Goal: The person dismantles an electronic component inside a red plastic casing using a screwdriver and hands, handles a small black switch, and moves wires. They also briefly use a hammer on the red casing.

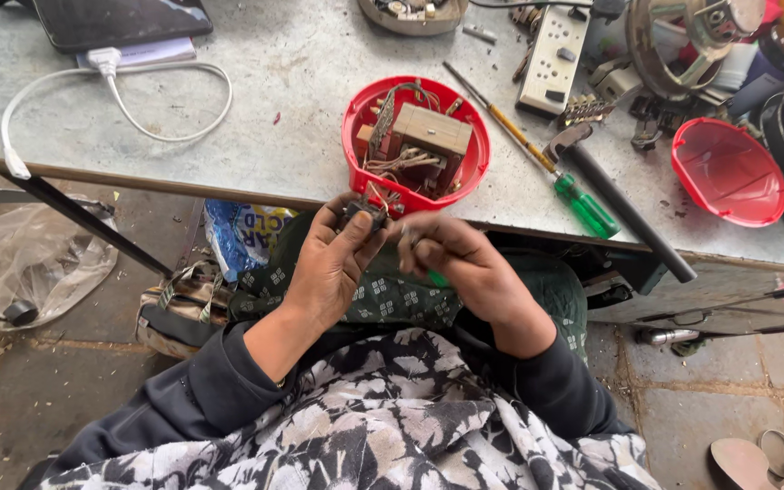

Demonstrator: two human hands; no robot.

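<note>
A: Grey worktable [301, 82], edge just ahead of the lap. Red housing [415, 145] on it, transformor and wires inside, just beyond both hands.

B: Grips?

A: Left hand [333, 263] pinches a small dark part [362, 214], wired toward the housing. Right hand [460, 259] closed round a green-handled tool [437, 279], tip pointing left at the part.

B: Surroundings?

A: Green screwdriver [546, 168] lies diagonal, right of the housing; paved floor below.

Both hands together at the near table edge, just in front of the open shell.

The left hand [333, 259] pinches a small part [362, 213]; the right hand [460, 263] sits just beside it. Behind them the shell [356, 136] holds a transformer [428, 136]. A screwdriver [537, 154] lies to the right, a second shell [728, 172] beyond it, and a cable [120, 100] far left on the table [274, 54].
</note>
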